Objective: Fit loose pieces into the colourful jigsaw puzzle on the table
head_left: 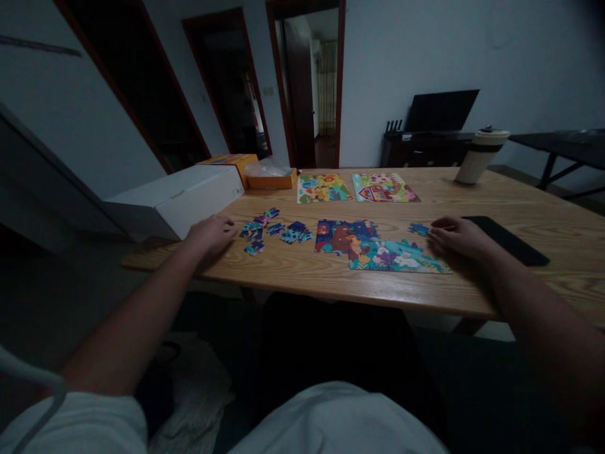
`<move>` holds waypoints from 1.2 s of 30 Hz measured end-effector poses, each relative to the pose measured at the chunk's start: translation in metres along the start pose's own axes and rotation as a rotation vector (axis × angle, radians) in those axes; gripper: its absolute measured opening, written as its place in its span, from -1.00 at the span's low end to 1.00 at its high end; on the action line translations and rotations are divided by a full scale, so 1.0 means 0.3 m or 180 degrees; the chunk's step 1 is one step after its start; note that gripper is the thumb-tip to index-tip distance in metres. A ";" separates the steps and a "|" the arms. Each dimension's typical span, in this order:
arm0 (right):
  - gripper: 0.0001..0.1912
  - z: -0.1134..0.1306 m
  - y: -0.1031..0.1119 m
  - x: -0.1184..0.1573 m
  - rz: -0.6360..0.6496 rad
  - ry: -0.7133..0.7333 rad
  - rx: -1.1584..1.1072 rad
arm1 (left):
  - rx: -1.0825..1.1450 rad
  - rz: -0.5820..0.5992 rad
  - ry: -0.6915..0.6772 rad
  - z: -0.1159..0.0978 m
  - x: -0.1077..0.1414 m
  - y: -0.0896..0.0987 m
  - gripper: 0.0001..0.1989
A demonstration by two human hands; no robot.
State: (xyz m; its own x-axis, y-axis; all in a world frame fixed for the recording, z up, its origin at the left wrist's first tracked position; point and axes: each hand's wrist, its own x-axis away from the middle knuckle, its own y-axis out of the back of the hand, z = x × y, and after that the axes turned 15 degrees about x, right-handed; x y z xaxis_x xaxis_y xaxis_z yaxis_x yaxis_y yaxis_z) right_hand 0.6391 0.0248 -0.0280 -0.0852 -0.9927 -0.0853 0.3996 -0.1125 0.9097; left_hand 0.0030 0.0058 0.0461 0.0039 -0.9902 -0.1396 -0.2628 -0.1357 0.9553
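Right hand (454, 236) has a blue puzzle piece (418, 229) at its fingertips.

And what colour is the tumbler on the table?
The tumbler looks cream, with a dark band near its top; the head view shows it.

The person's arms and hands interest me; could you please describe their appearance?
The left hand and right hand are bare, with no gloves visible. A pale short sleeve covers the left upper arm; a pale cable curves past it. No right sleeve shows.
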 end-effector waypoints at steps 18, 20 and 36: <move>-0.54 0.030 -0.027 -0.011 -0.0115 0.0454 0.1039 | 0.0830 -0.0145 -0.0624 -0.094 0.156 -0.192 -0.54; -0.57 0.027 -0.034 -0.018 -0.0173 0.0509 0.0958 | 0.0817 -0.0191 -0.0592 -0.093 0.157 -0.192 -0.55; -0.34 0.026 -0.052 -0.056 -0.0150 0.0242 0.1227 | 0.1547 -0.0810 -0.0459 -0.096 0.175 -0.219 -0.56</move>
State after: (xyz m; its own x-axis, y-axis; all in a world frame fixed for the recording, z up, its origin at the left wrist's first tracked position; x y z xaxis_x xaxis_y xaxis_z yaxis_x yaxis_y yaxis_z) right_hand 0.6271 0.0434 -0.0377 -0.0218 -0.9888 -0.1474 0.0237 -0.1479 0.9887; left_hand 0.0482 -0.0382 -0.0164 0.0024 -0.9091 -0.4166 -0.6849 -0.3051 0.6617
